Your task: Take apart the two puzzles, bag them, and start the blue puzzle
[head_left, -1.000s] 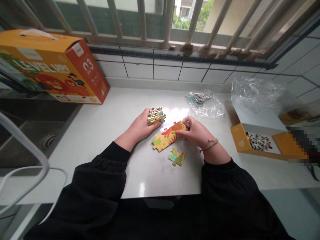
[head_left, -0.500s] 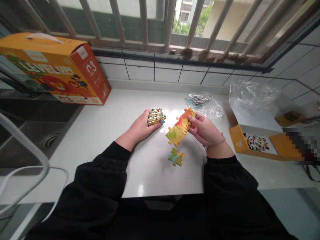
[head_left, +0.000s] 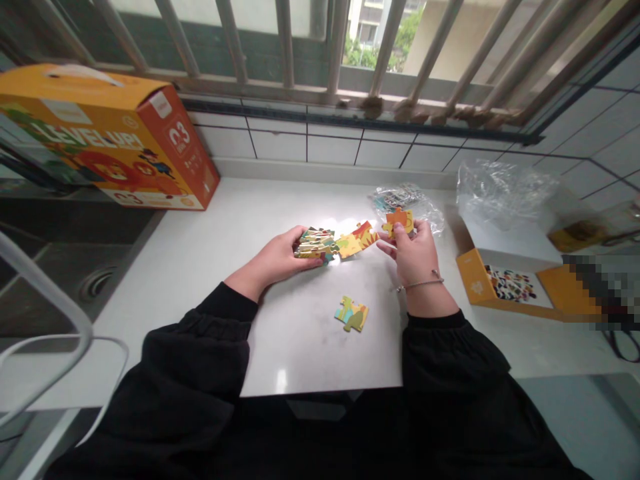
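My left hand (head_left: 276,261) is closed around a thick stack of jigsaw puzzle pieces (head_left: 315,244), their edges facing up. A yellow strip of joined puzzle pieces (head_left: 357,241) with red and orange markings reaches from the stack's right end toward my other hand; whether it rests on the counter or is held, I cannot tell. Between thumb and fingers, my right hand (head_left: 418,256) pinches an orange and yellow puzzle piece (head_left: 399,221), apart from the strip. Below both hands, a green and blue puzzle piece (head_left: 352,314) lies flat on the white counter (head_left: 310,347).
Behind my right hand lies a clear plastic bag (head_left: 425,212) with pieces inside. An open yellow box (head_left: 473,280) holding small pieces stands at right, with crumpled plastic (head_left: 505,187) behind. At left are a large orange box (head_left: 115,140), a sink (head_left: 55,267) and a white cable (head_left: 55,293).
The orange and yellow piece has come away from the yellow strip and moved up and right in my right hand. The strip now sits against the stack at my left hand.
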`<action>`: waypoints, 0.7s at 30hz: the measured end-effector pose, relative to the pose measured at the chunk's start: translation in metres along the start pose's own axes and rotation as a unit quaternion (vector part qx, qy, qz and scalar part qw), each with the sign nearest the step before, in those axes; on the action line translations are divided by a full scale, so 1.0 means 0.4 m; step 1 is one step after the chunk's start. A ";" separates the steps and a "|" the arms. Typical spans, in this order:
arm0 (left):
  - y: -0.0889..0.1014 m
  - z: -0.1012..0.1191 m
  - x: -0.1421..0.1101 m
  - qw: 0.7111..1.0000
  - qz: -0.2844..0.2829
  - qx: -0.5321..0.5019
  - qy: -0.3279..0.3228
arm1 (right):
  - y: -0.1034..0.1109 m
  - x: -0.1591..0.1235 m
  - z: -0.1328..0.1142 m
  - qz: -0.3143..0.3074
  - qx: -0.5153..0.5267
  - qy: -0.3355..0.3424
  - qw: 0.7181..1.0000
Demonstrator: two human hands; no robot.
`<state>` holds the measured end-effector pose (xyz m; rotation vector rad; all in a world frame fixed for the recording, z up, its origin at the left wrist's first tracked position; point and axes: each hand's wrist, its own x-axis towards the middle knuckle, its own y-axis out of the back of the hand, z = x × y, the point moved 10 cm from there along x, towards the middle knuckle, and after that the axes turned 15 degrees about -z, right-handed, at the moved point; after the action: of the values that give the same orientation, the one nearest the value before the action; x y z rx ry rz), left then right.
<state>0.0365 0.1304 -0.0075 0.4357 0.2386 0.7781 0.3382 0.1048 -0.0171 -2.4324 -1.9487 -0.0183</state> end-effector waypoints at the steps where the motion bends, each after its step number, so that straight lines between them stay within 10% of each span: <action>1: -0.006 0.001 0.000 1.000 -0.011 -0.010 -0.003 | 0.003 0.000 -0.003 0.005 -0.007 0.003 1.000; 10: -0.038 0.057 0.000 0.997 -0.062 -0.018 -0.039 | -0.064 -0.043 -0.130 -0.015 -0.346 0.150 0.926; 17: -0.029 0.032 -0.001 0.999 -0.022 -0.024 -0.040 | -0.250 -0.089 -0.106 -0.263 -0.319 0.195 0.890; 21: -0.029 0.040 0.004 0.998 -0.023 0.032 -0.053 | -0.271 -0.096 -0.097 -0.298 -0.320 0.184 0.880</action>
<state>0.0507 0.1196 0.0012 0.5289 0.1748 0.7012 0.2242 0.0897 0.0221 -1.7216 -2.6646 -1.2056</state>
